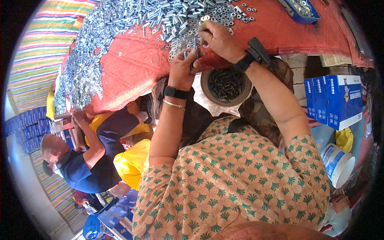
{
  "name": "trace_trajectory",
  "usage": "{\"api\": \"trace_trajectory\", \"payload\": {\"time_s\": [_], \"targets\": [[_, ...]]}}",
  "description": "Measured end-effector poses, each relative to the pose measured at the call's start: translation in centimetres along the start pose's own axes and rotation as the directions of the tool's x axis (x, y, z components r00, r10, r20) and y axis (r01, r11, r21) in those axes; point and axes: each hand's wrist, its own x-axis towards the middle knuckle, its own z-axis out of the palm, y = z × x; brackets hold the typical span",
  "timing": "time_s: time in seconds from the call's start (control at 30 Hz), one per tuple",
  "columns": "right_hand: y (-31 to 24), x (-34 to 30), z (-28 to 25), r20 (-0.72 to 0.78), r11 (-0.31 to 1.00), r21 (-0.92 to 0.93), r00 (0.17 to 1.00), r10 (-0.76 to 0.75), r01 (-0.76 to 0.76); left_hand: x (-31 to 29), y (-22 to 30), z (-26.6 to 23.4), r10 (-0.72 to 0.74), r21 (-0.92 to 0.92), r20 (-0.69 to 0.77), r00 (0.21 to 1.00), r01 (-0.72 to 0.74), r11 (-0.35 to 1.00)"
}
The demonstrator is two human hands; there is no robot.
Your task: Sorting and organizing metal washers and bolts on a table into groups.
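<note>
My left hand [183, 71] is closed at the table's near edge, pinching a small silver metal bolt-like piece [195, 42] that points upward. Just to its right, my right hand [219, 40] has curled fingers over the loose hardware; what they hold, if anything, is too small to name. Silver washers [175, 49] lie close by my left fingertips. Beyond both hands spreads a big heap of shiny metal sleeves [172, 18], with hex nuts [229, 19] at its right side. Below my hands, a round tub [206, 91] on my lap contains dark screw-like pieces [226, 83].
A red cloth [132, 68] covers the table. A blue tray [301, 11] of small parts stands far right. Blue boxes [334, 100] and a white bucket [338, 164] are at my right. Another person [86, 164] sits at my left beside yellow cloth [134, 160].
</note>
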Motion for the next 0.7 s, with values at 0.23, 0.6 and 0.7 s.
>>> {"api": "trace_trajectory", "payload": {"time_s": [0.23,0.6,0.7], "targets": [[-0.5,-1.3,0.3,-0.042,0.982,-0.074,0.984,-0.175,0.172,-1.3,-0.1,1.9,-0.044,-0.004,-0.011,0.999,0.044,0.999],[-0.6,-3.1,0.0,-0.038,0.909,-0.21,0.927,-0.374,0.359,-2.2,-2.5,3.4,0.11,-0.097,-0.083,0.99,-0.118,0.988],[-0.2,-3.3,0.4,-0.064,0.936,-0.165,0.944,-0.324,0.31,-1.4,-2.9,2.9,0.164,-0.104,-0.124,0.979,-0.177,0.979]]}}
